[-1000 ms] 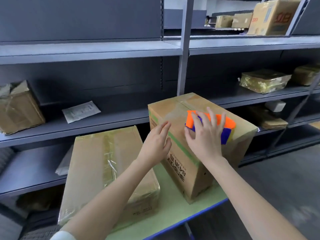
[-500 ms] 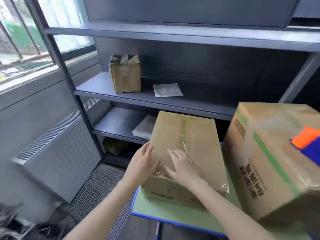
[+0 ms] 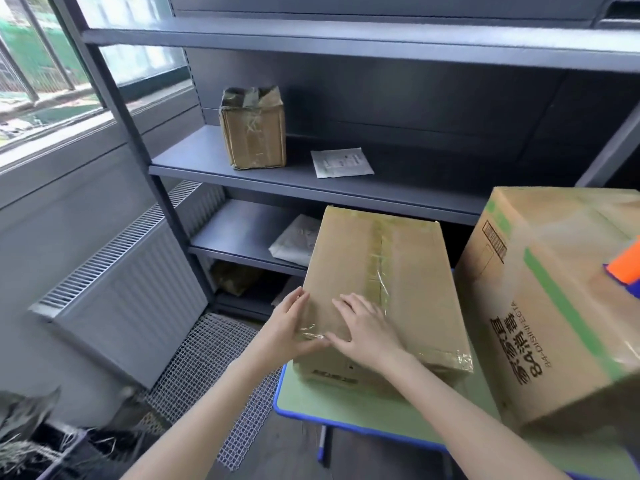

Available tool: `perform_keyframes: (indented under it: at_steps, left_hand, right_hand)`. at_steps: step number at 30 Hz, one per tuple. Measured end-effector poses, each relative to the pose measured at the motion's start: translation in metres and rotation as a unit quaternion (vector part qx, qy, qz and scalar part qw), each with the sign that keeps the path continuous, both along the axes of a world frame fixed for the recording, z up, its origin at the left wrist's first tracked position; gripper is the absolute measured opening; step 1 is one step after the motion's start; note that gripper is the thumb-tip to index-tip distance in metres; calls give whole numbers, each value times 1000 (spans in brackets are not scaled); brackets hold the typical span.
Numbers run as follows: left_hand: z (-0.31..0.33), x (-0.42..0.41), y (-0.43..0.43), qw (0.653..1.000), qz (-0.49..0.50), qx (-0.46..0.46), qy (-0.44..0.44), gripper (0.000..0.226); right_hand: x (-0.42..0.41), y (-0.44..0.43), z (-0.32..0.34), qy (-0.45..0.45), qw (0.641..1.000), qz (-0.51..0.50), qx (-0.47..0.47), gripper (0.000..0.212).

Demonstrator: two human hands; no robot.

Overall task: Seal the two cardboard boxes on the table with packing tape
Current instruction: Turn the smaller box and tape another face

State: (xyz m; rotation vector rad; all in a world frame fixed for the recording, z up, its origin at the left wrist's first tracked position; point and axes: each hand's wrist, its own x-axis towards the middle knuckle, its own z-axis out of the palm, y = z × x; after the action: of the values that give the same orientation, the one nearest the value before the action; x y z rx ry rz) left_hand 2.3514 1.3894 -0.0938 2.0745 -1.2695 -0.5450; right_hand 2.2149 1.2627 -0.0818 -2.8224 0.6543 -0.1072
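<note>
A flat cardboard box (image 3: pixel 408 271) lies on the green table (image 3: pixel 346 407), clear tape running along its top seam and near edge. My left hand (image 3: pixel 287 327) rests on the box's near left corner with fingers along the side and thumb on the tape. My right hand (image 3: pixel 367 327) lies flat on the box top, fingers spread, pressing the tape. A taller box (image 3: pixel 554 306) with a green stripe and dark print stands to the right. The orange and blue tape dispenser (image 3: pixel 627 268) sits on it at the frame's right edge.
Grey metal shelving (image 3: pixel 311 181) stands behind the table, holding a small taped box (image 3: pixel 252 133) and a white paper slip (image 3: pixel 341 162). A white packet (image 3: pixel 298 240) lies on a lower shelf. A radiator (image 3: pixel 121 289) and floor grille (image 3: pixel 214 358) are at left.
One second ago my right hand was on the dispenser atop the tall box. Both hands have since moved to the flat box, and the view has swung left.
</note>
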Motion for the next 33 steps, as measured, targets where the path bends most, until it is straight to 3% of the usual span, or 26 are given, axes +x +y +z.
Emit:
perform_keyframes:
  at_steps: [4,6,8,11,15,17,20,26,29,33]
  left_hand:
    - [-12,10,6,998,-12,64,17,117]
    - [-15,10,3,994,26,63,84,122]
    - [-19,9,4,989,25,34,143,112]
    - [-26,6,10,987,-5,-17,159,85]
    - [-11,-12,7,986,21,-59,152,79]
    - [9,-18,2,994,36,-47,95,75]
    - [51,-19,-12,992,36,-41,-112,77]
    - [117,-40,-46,920,-42,-50,-386,76]
    - [126,-59,-53,907,-93,-75,-404,72]
    - [123,-67,-53,947,-142,-144,-251,58]
  right_hand:
    - [-4,4,-8,39,999,17,-4,89]
    - [-4,4,-13,79,996,17,-39,96]
    - [-3,4,-16,101,992,6,-72,91]
    - [-3,4,-17,100,990,16,-96,79]
    - [-15,-1,-13,70,991,17,-112,73]
    - [-23,-4,-5,37,995,0,-98,73]
    - [-35,-6,16,-76,996,-46,-32,73]
    - [-69,-11,38,-289,946,-93,109,67]
    - [-88,-5,28,-337,919,-121,167,65]
    - [-120,0,7,-353,908,-157,159,68]
